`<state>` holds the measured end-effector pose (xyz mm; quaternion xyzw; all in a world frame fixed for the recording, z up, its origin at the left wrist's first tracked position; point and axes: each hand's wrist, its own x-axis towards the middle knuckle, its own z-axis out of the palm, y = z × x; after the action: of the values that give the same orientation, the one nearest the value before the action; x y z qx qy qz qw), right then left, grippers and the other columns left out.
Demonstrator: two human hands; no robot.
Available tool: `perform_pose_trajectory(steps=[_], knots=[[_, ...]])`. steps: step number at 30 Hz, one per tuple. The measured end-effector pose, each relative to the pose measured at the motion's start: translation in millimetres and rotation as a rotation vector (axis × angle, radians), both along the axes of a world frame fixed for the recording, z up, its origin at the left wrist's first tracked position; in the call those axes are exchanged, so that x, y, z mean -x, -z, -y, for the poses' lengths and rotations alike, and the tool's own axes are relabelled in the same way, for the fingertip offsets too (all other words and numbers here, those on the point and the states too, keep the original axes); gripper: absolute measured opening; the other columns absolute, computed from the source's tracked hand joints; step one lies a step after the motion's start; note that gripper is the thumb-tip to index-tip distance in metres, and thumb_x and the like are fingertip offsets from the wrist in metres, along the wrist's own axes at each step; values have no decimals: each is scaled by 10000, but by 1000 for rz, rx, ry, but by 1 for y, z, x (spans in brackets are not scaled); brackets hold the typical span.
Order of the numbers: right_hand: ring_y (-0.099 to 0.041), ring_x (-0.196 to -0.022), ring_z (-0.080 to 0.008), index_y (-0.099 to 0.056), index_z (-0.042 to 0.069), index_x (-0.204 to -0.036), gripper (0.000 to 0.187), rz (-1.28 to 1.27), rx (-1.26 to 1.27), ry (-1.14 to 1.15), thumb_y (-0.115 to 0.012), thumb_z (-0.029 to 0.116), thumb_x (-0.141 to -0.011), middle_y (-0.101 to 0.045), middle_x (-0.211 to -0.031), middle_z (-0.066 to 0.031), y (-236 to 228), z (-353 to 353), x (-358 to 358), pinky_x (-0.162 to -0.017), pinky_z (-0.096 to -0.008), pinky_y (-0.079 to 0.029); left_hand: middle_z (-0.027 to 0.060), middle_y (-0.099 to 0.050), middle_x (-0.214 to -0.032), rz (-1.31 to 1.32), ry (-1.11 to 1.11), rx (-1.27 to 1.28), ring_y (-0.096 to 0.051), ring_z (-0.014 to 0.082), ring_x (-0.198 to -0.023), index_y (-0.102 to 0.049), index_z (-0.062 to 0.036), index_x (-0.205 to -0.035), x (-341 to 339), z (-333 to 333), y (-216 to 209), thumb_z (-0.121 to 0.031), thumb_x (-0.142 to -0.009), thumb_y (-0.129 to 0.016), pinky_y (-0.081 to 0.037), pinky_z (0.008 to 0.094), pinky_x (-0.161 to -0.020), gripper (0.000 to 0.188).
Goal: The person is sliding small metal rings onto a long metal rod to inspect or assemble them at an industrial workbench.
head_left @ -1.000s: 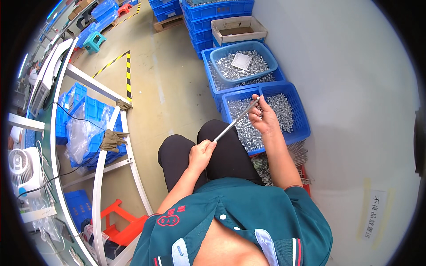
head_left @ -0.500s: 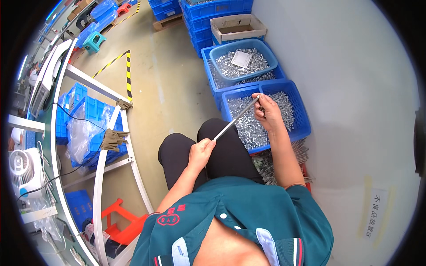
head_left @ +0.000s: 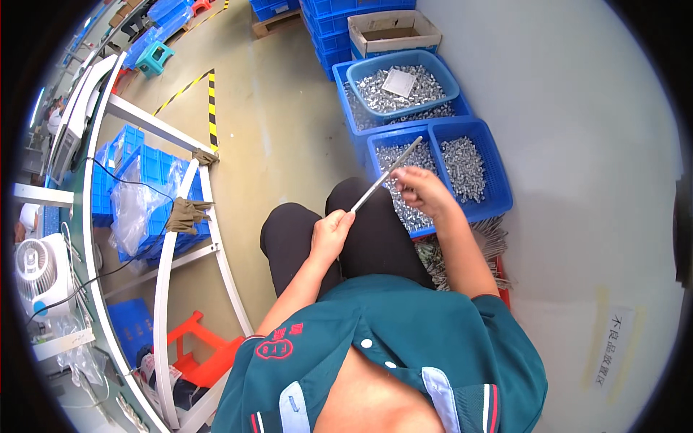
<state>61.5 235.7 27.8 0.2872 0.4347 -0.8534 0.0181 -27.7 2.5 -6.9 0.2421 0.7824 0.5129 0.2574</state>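
Observation:
My left hand [head_left: 333, 232] is closed around the near end of a thin grey metal rod [head_left: 374, 189]. The rod slants up and to the right from above my knees, its far end standing free over the blue basket. Beside the rod's middle is my right hand [head_left: 426, 191], fingers curled and slightly blurred. Its fingertips are at or very near the rod; contact and anything pinched there cannot be made out. Below the rod, the blue divided basket [head_left: 499, 189] holds many small silvery metal pieces [head_left: 464, 167] on both sides of its divider.
Behind the basket, a light-blue tub [head_left: 452, 81] of similar pieces rests on another blue crate, near an open carton [head_left: 359, 32]. Thin metal rods [head_left: 491, 242] lie beside my right forearm. A white-framed workbench [head_left: 160, 303] stands left, a red stool [head_left: 195, 361] beneath. A wall [head_left: 577, 173] borders the right.
My right hand has let go of the rod's far end and come down and left along the rod. My left hand keeps its hold, while the whole view has shifted slightly.

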Motion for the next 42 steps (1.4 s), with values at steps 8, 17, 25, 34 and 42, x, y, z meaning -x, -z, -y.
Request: perform_pose_trajectory(steps=[8,17,25,34,42], knots=[[-562,-655,-147,-525,-23,-985,215,220,412,329,-499,182,-923,-581,-870,-149,74,-38,-14,-474,-198,-476,31,-315,-520,66,16,-50,-303,95,-506,-440,-25,-646,2,-4,4,-304,-897,-568,-290,303,-458,397],[-451,-575,-100,-516,-33,-1078,217,-63,427,333,-487,111,-918,-543,-853,-88,58,-40,-17,-427,-189,-348,44,-314,-515,9,15,1,-302,98,-494,-425,-20,-641,-2,0,-1,-286,-893,-572,-288,311,-446,394],[-451,-582,-70,-529,14,-1026,177,-214,473,357,-542,155,-919,-548,-849,-67,40,-44,-14,-415,-167,-338,-50,-324,-556,28,19,36,-299,41,-554,-432,-35,-629,-3,0,-8,-235,-906,-568,-261,258,-468,368],[-460,-579,-59,-542,25,-973,153,-340,661,483,-556,165,-914,-574,-859,-70,18,-62,-5,-405,-150,-334,108,-403,-496,-129,41,82,-371,195,-435,-491,-25,-666,-4,1,-8,-317,-888,-566,-332,352,-448,374],[-490,-599,-56,-561,-8,-964,167,-434,622,451,-565,150,-910,-589,-928,-108,14,-59,1,-413,-145,-363,126,-445,-504,-176,37,79,-437,239,-434,-518,-37,-676,-5,0,-7,-344,-888,-564,-363,356,-454,376]])
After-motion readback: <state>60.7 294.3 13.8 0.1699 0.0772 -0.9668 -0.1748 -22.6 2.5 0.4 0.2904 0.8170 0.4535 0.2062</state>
